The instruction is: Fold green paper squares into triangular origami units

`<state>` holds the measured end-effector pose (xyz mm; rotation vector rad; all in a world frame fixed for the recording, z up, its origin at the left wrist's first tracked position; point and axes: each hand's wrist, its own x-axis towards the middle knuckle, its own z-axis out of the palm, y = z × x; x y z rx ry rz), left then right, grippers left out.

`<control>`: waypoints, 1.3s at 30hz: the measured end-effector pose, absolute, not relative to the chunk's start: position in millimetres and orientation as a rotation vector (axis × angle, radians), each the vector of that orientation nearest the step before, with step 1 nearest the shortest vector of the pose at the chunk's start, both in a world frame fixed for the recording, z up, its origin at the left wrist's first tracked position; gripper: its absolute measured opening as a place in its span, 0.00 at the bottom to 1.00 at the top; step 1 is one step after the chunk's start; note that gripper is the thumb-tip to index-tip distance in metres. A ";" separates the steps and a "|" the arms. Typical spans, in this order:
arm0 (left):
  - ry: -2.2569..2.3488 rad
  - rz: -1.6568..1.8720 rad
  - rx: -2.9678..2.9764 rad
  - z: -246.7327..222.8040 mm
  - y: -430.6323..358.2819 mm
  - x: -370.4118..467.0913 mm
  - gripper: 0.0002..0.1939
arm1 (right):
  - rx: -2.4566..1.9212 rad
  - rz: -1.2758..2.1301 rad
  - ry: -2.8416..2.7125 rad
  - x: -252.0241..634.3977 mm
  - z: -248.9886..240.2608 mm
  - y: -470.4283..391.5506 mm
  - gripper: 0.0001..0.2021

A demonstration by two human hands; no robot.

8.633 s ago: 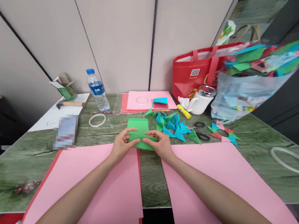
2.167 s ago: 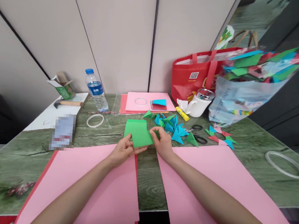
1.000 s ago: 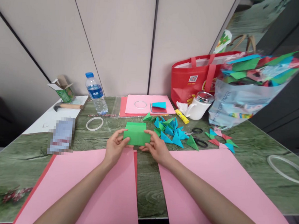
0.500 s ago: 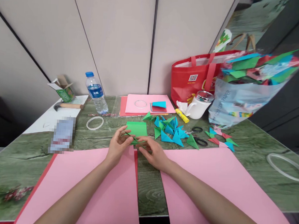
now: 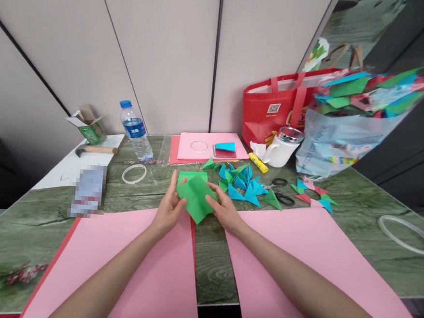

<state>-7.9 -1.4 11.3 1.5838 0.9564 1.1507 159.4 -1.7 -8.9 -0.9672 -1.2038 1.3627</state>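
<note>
Between both hands is a green sheet of paper (image 5: 196, 199), creased and tilted with one corner pointing down toward me. My left hand (image 5: 170, 204) pinches its left side, thumb in front. My right hand (image 5: 224, 209) grips the right side, with the thumb on the paper's face and fingers behind. Just behind it, more green paper (image 5: 192, 175) lies on the table, partly covered by the held sheet. To the right sits a pile of folded blue and green paper triangles (image 5: 244, 183), close to my right hand.
Large pink sheets (image 5: 145, 280) lie under my forearms. Scissors (image 5: 284, 199), a glue stick (image 5: 258, 163), a white mug (image 5: 282, 149) and a bag of folded paper (image 5: 344, 139) are to the right. A water bottle (image 5: 137, 133), tape roll (image 5: 134, 174) and hammer (image 5: 96, 149) stand or lie left.
The green paper between my hands, seen nearly edge-on before, now shows its broad creased face. My hands have moved slightly apart around it.
</note>
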 end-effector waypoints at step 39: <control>1.035 1.197 1.434 15.8 -5.5 -0.9 0.51 | -0.990 1.423 -1.352 165.1 -0.7 -5.7 0.27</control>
